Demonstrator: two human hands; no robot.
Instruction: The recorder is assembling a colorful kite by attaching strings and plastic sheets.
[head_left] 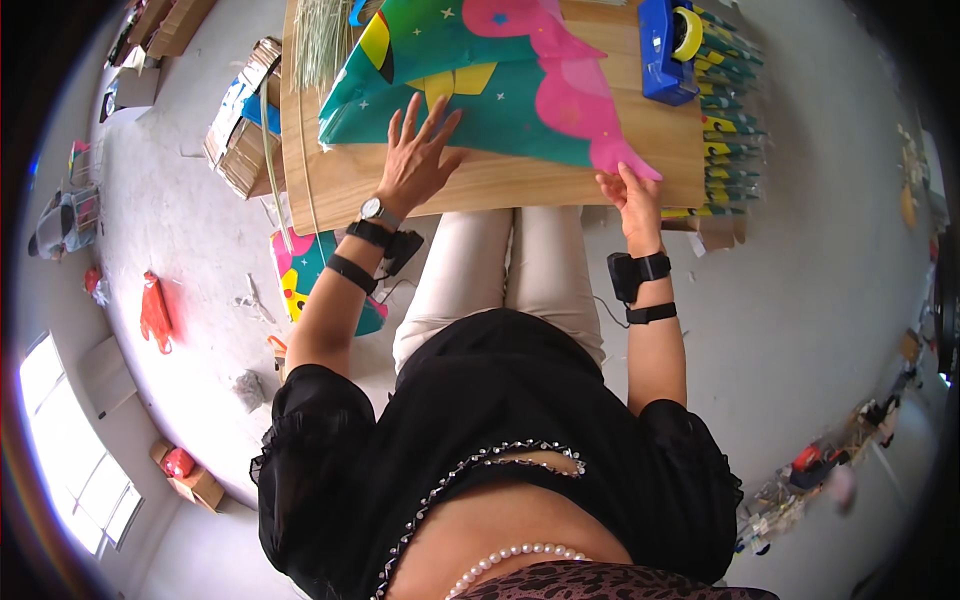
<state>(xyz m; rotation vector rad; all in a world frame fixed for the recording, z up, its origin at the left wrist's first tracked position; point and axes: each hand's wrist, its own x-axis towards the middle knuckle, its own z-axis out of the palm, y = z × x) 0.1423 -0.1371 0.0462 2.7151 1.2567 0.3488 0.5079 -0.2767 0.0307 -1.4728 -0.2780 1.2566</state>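
Note:
A teal printed sheet (520, 120) with yellow shapes and a scalloped pink edge lies on the wooden tabletop (345, 185) in front of me. My left hand (415, 155) rests over the sheet's lower left part, fingers spread. My right hand (632, 205) holds the pink pointed corner at the sheet's lower right between thumb and fingers. A blue tape dispenser (660, 55) with a yellow roll (688, 35) stands beyond it at the right. Thin pale sticks (320, 45) lie at the tabletop's upper left.
Several wrapped teal-and-yellow items (730, 145) line the table's right side. Cardboard boxes (240, 150) stand left of the table. More printed sheets (295, 290) sit below its left corner. A red plastic bag (155, 315) lies on the floor. Assorted clutter (820, 460) lines the lower right.

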